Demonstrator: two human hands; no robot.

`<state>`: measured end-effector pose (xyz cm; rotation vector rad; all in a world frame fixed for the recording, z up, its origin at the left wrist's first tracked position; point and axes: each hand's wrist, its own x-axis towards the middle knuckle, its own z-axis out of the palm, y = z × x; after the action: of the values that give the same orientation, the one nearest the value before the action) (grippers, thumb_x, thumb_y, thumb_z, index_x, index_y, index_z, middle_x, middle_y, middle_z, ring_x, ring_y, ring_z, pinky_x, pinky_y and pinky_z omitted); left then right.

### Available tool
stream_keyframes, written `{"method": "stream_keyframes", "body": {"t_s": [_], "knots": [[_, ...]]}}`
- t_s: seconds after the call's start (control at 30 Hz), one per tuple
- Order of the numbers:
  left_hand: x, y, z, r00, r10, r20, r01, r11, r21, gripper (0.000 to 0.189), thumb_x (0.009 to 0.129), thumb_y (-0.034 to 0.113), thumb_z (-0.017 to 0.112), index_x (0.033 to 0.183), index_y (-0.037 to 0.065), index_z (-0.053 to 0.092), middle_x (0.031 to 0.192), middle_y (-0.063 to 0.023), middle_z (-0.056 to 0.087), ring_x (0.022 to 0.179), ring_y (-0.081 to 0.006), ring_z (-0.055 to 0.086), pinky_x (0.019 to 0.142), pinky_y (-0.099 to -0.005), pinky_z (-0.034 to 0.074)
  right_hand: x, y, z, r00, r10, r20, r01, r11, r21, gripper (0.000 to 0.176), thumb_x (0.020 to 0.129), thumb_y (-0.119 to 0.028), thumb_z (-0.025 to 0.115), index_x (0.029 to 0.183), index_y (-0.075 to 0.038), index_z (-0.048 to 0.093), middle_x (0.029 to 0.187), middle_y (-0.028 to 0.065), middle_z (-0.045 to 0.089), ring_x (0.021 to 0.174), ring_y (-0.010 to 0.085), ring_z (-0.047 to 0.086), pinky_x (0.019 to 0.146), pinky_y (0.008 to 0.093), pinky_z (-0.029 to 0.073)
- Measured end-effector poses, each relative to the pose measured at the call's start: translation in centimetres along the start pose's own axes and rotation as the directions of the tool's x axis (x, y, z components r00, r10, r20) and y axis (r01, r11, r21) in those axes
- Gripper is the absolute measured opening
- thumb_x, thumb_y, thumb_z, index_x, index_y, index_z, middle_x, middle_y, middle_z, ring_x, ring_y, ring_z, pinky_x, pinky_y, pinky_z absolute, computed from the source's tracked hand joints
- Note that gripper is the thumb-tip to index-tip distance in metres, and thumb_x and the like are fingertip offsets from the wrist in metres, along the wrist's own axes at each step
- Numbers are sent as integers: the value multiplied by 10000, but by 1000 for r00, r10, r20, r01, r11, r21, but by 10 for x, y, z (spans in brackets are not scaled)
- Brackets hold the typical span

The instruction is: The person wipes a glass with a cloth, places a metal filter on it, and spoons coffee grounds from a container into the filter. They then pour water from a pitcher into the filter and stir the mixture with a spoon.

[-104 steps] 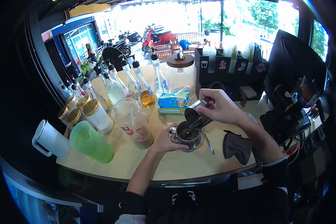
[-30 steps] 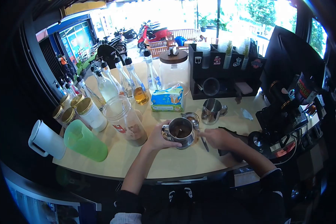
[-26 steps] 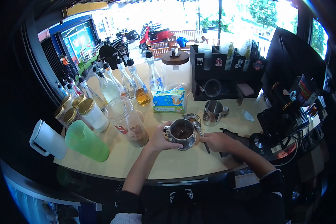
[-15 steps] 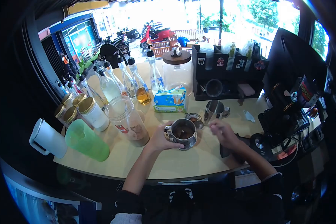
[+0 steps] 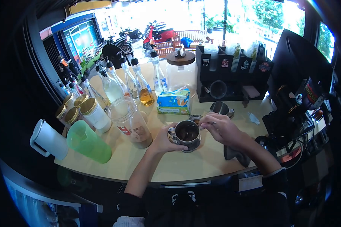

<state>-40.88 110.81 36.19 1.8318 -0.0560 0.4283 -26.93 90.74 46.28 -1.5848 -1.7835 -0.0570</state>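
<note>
My left hand (image 5: 166, 140) is wrapped around the handle side of a stainless steel mug (image 5: 193, 145), with the thumb along its lower front. Dark contents show inside the mug. At its right rim, my right hand (image 5: 224, 128) pinches a thin metal spoon (image 5: 213, 123); the spoon's lower end is at the mug's mouth and hard to see. Just behind the mug sits a small metal strainer (image 5: 195, 118), partly covered by my right hand. A second steel mug (image 5: 219, 108) stands behind that hand. Under my right forearm lies a dark cloth (image 5: 235, 156).
A clear jug with brown powder (image 5: 142, 139), a green pitcher (image 5: 89, 145) and a white pitcher (image 5: 51, 142) stand left. Behind are a tissue pack (image 5: 173, 102), pump bottles (image 5: 144, 90), a glass jar (image 5: 181, 75) and a black cup organizer (image 5: 235, 85). Gold-lidded jars (image 5: 96, 117) stand further left.
My right hand has moved left, bringing the spoon to the mug's rim. My left hand and the mug have stayed nearly in place.
</note>
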Motion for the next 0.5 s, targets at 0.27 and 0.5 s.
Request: {"method": "stream_keyframes", "body": {"t_s": [0.27,0.5], "knots": [[-1,-2,0,1000,-11,7,11,1000,9,803,517,192,905,1209,7,543,1095,-78,635,1015,-155,604,925,-311,466,6,4,7,995,-102,20,102,995,2,93,877,-95,601,903,-6,589,836,118,616,785,312,614,690,394,497],[-2,-1,1,1000,0,7,0,1000,0,793,525,182,900,1211,10,541,1106,-78,634,1025,-156,603,931,-312,465,7,1,7,996,-81,30,81,997,-18,108,886,-110,593,886,-3,584,816,124,603,798,316,609,698,397,497]]}}
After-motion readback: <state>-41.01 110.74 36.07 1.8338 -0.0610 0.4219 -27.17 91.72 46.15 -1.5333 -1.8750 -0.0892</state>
